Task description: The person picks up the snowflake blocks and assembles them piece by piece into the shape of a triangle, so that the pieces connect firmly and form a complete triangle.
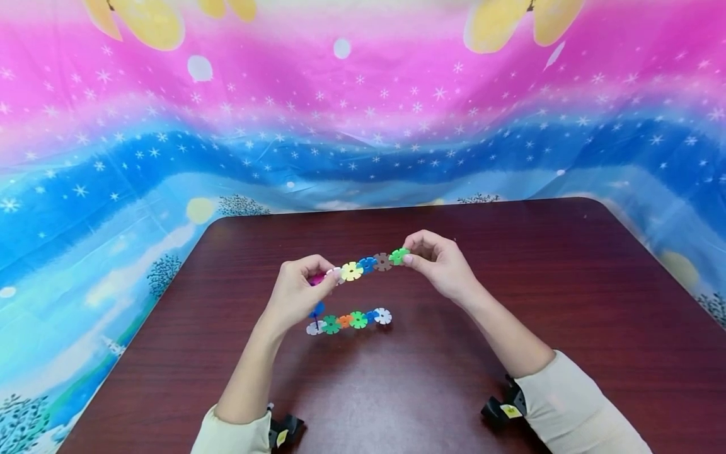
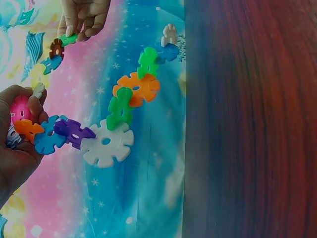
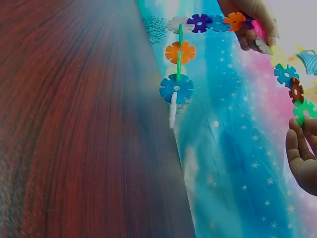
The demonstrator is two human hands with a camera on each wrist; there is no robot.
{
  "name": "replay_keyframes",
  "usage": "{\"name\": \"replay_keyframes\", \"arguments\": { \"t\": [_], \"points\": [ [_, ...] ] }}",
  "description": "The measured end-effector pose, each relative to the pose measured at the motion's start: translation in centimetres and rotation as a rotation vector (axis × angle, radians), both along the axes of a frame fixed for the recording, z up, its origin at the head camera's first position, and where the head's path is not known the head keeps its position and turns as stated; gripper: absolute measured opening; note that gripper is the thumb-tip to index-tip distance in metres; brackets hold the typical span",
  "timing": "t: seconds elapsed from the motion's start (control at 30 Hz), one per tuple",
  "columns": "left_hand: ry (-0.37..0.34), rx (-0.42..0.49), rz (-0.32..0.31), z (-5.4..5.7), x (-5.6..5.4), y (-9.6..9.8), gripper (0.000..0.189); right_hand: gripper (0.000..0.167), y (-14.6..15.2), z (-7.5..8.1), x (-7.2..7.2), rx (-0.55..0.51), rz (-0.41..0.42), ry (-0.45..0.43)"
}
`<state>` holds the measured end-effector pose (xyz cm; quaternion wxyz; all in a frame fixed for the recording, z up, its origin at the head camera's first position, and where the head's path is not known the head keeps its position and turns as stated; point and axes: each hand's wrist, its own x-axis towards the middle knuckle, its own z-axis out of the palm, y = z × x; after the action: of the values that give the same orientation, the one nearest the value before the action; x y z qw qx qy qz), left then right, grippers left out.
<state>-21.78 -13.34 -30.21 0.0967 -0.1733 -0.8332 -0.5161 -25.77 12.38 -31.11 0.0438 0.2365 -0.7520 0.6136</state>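
Observation:
A chain of interlocked, notched plastic snowflake discs is held up in the air, bent into a three-sided shape. My left hand (image 1: 292, 293) grips it at the corner around a pink disc (image 2: 21, 109) and a whitish one. My right hand (image 1: 445, 268) pinches the green end disc (image 1: 399, 256) between thumb and fingers. Between the hands run a yellow disc (image 1: 351, 271), a blue disc (image 1: 367, 264) and a brown disc (image 1: 382, 261). Below the left hand, orange, blue and purple discs (image 2: 74, 133) lead to a lower row, from a white disc (image 2: 107, 144) to a white end disc (image 1: 383, 316).
A dark red-brown wooden table (image 1: 425, 378) lies under the hands. Behind it hangs a pink and blue cloth (image 1: 363, 126) with snowflake prints. Black devices (image 1: 501, 410) sit at both wrists, by the light sleeves (image 1: 578, 403).

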Motion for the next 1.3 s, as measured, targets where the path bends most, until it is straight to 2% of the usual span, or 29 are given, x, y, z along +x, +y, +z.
{"name": "replay_keyframes", "arguments": {
  "t": [0.33,0.47,0.57,0.7,0.83,0.93,1.07,1.3],
  "points": [
    [-0.061,0.029,-0.001,0.2,-0.5,0.2,0.007,0.011,-0.2,0.0,-0.3,0.019,-0.022,0.005],
    [-0.094,-0.004,-0.028,0.1,-0.5,0.2,0.007,0.011,-0.1,0.4,-0.3,0.022,-0.006,-0.01],
    [-0.093,-0.042,-0.06,0.0,-0.5,0.2,0.007,0.011,-0.1,0.7,0.0,0.004,0.014,-0.015],
    [-0.021,-0.112,-0.053,0.3,-0.6,0.7,0.005,0.01,-0.2,1.3,0.5,0.013,0.018,0.005],
    [0.099,-0.163,-0.049,1.0,-1.1,2.2,0.01,0.008,-0.3,1.9,1.2,0.06,0.011,0.048],
    [0.16,-0.149,-0.095,1.6,-1.3,3.6,0.012,0.009,-0.5,2.4,1.8,0.072,0.028,0.076],
    [0.205,-0.101,-0.161,2.2,-1.3,5.0,0.01,0.01,-0.8,3.0,2.5,0.064,0.053,0.094],
    [0.251,-0.031,-0.227,2.6,-1.1,6.0,0.007,0.015,0.0,3.8,2.9,0.069,0.028,0.124]
  ]
}}
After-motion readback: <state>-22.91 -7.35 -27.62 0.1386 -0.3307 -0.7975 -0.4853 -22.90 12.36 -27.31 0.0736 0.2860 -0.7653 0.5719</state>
